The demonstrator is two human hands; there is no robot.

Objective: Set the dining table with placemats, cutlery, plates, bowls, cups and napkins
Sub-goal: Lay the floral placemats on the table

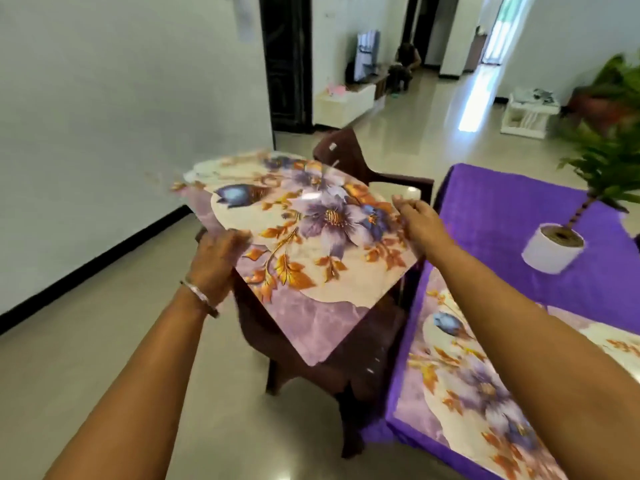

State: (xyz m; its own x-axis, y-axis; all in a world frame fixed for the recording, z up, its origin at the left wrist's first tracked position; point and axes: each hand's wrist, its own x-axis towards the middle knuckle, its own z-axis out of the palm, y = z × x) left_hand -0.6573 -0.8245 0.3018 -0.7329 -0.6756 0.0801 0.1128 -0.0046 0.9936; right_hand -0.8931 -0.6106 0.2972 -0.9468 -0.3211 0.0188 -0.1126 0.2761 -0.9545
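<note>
I hold a stack of floral purple-and-cream placemats (311, 244) in the air above a dark brown plastic chair (349, 358). My left hand (218, 254) grips the stack's left edge; a bangle sits on that wrist. My right hand (417, 220) pinches the right edge of the top mat. Another floral placemat (478, 386) lies flat on the purple-covered table (512, 216) at the lower right, partly hidden by my right forearm.
A potted plant in a white pot (552, 247) stands on the table at the right. A second brown chair (377, 168) stands behind the stack. A white wall runs along the left. Tiled floor stretches back to a low white cabinet (343, 102).
</note>
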